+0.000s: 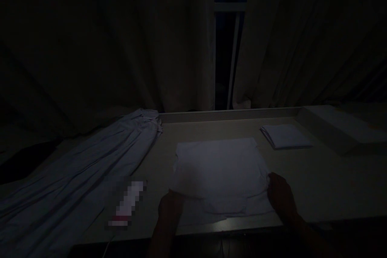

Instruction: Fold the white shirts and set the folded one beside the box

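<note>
The room is very dark. A pale cloth [219,169] lies partly folded on the light tabletop [320,177] in front of me. My left hand [171,205] rests on the cloth's near left corner, and my right hand [279,195] on its near right edge. Each hand seems to pinch the fabric, though the dim light hides the fingers. A small folded white cloth [286,136] lies beyond, to the right.
A long pale garment [90,169] stretches along the left side of the table. A blurred small object [128,203] with a cord lies near the front edge. Closed curtains [121,48] hang behind, with a dark window gap [229,48]. A raised ledge [341,127] sits at right.
</note>
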Tool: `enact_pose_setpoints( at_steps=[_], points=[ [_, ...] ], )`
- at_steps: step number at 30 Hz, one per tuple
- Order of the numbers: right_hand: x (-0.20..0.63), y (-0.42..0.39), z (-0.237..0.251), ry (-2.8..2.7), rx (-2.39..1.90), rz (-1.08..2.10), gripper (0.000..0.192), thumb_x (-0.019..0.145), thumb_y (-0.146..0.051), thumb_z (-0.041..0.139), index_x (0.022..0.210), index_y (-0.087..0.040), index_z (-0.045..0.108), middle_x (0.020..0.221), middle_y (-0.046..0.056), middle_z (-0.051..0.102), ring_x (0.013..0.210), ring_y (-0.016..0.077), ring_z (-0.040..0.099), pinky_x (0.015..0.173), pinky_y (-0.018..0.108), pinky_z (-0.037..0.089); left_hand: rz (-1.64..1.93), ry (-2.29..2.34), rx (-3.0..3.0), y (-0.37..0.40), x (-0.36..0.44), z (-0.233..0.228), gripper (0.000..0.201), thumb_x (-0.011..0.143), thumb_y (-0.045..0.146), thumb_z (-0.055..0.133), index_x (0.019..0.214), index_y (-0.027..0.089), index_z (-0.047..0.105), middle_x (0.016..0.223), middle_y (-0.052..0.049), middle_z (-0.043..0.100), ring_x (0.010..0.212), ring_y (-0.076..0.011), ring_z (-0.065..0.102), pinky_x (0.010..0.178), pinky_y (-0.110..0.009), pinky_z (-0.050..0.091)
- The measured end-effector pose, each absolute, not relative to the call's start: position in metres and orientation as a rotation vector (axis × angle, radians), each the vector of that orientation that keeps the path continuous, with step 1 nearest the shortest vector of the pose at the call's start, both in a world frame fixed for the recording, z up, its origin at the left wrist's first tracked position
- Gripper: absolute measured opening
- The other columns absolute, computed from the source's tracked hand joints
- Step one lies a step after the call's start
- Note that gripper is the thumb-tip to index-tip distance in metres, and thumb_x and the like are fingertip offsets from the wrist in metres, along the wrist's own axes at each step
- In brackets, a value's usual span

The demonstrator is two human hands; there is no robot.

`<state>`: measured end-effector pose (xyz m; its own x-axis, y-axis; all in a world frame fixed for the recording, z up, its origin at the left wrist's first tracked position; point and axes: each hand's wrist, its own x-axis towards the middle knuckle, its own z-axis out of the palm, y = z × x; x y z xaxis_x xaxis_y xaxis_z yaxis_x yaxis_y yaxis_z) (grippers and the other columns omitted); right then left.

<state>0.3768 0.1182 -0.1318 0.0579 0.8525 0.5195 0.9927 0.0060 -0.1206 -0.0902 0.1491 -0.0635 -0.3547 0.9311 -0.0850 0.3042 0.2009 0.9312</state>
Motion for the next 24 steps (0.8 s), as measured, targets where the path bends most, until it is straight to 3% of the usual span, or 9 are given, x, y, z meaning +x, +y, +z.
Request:
enact_pose_setpoints(
  at_steps=[5, 8, 14, 21, 24],
  points=[
    [0.376, 0.118, -0.129, -1.855, -1.914, -0.401, 0.038, 0.083, -0.013, 0.044, 0.12, -0.013, 0.053, 0.116, 0.015, 0.06, 0.108, 0.0277, 0.054, 0.093, 0.043, 0.044, 1.298, 1.664, 0.731, 0.147, -0.092, -0.066, 0.034, 0.083, 0.046, 0.053, 0.096, 0.017, 0.064, 0.086, -0.011, 0.069, 0.082, -0.0244, 0.069, 0.072, -0.042, 0.058],
    [0.377, 0.119, -0.13, -1.862, -1.911, -0.415, 0.037, 0.083, -0.014, 0.045, 0.119, -0.013, 0.054, 0.116, 0.015, 0.06, 0.108, 0.0278, 0.055, 0.094, 0.044, 0.044, 1.276, 1.665, 0.627, 0.151, -0.093, -0.064, 0.048, 0.076, 0.057, 0.06, 0.093, 0.013, 0.065, 0.077, -0.008, 0.068, 0.07, -0.0219, 0.068, 0.063, -0.037, 0.058],
    [0.381, 0.12, -0.136, -1.873, -1.928, -0.41, 0.039, 0.082, -0.013, 0.044, 0.12, -0.012, 0.053, 0.115, 0.015, 0.061, 0.107, 0.0272, 0.055, 0.094, 0.043, 0.045, 1.192, 1.872, 0.804, 0.156, -0.1, -0.072, 0.039, 0.073, 0.047, 0.062, 0.089, 0.011, 0.065, 0.072, -0.008, 0.069, 0.063, -0.021, 0.067, 0.056, -0.031, 0.053],
    [0.381, 0.12, -0.136, -1.87, -1.911, -0.404, 0.038, 0.084, -0.015, 0.044, 0.12, -0.011, 0.054, 0.116, 0.015, 0.06, 0.108, 0.0273, 0.054, 0.096, 0.042, 0.044, 0.633, 2.43, 1.612, 0.146, -0.107, -0.075, 0.036, 0.091, 0.043, 0.039, 0.085, 0.018, 0.065, 0.09, -0.011, 0.068, 0.081, -0.0235, 0.063, 0.069, -0.033, 0.043],
    [0.381, 0.12, -0.136, -1.858, -1.905, -0.4, 0.038, 0.084, -0.017, 0.044, 0.12, -0.012, 0.055, 0.115, 0.015, 0.06, 0.107, 0.0273, 0.055, 0.096, 0.042, 0.044, 0.521, 2.529, 1.873, 0.141, -0.103, -0.074, 0.037, 0.092, 0.04, 0.037, 0.087, 0.017, 0.065, 0.09, -0.012, 0.064, 0.088, -0.0251, 0.059, 0.076, -0.035, 0.041]
  ],
)
